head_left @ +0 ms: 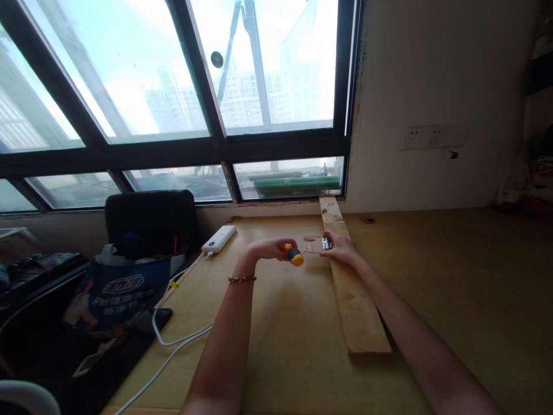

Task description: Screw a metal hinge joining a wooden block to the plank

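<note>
My left hand [276,249] is closed around a tool with a yellow-and-black handle [295,256]. The handle's rounded end points toward me, and the tool's working end is hidden. Just to the right, my right hand [341,249] rests over a long wooden board [360,314]. Its thumb and fingers grip a small dark object with a white printed label [326,243], whose kind I cannot make out. A thin brown piece like cardboard [313,244] lies between the two hands, beside the board's left edge.
The board lies lengthwise on a yellowish wooden table [294,363], its far end near the window. A white power bank [219,238] with a white cable [158,328] is at the left edge. Beyond that edge stand a black chair [150,222] and a blue bag [125,294].
</note>
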Action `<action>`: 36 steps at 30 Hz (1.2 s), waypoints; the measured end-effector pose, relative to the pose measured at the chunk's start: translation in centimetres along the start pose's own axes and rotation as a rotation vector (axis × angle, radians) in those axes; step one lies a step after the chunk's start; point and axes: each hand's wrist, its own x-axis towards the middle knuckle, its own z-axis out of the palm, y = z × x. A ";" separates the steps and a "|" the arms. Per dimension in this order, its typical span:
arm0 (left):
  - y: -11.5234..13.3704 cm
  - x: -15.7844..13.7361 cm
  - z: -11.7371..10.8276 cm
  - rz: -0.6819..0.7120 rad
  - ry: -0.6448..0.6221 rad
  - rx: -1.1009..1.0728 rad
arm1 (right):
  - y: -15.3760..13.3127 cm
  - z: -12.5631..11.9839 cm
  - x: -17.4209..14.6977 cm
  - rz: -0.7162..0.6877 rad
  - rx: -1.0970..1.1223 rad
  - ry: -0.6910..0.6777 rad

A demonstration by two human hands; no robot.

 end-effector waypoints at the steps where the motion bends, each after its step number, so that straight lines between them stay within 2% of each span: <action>1: 0.5 -0.6 -0.3 0.051 0.041 -0.096 | 0.0 0.0 0.0 0.001 0.001 -0.001; 3: 1.6 -1.0 -0.5 0.154 0.205 -0.247 | 0.1 0.0 0.1 0.003 0.004 -0.002; 6: 3.2 -0.2 -0.1 0.339 0.563 -0.478 | 0.1 0.0 0.0 0.001 0.005 0.004; 8: 4.3 0.8 0.2 0.465 0.758 -0.645 | 0.1 0.0 0.0 -0.004 0.006 0.010; 11: 6.1 2.1 0.2 0.565 0.891 -0.881 | 0.0 0.0 0.0 0.002 -0.009 0.009; 15: 7.9 3.3 -0.1 0.499 0.843 -1.040 | -0.1 -0.1 0.0 0.005 -0.030 0.008; 18: 8.0 4.2 0.3 0.405 0.861 -1.064 | -0.1 -0.1 -0.1 0.002 -0.039 0.012; 21: 7.2 5.1 1.1 0.278 0.891 -0.986 | 0.0 0.0 -0.1 -0.005 -0.043 0.026; 24: 6.2 5.7 1.6 0.184 0.849 -0.856 | 0.1 0.1 -0.2 -0.018 -0.045 0.040; 30: 5.2 6.6 2.0 0.128 0.835 -0.740 | 0.1 0.0 -0.2 -0.015 -0.028 0.027; 36: 4.9 7.4 2.8 0.159 0.742 -0.692 | -0.1 -0.2 -0.1 0.002 -0.045 0.021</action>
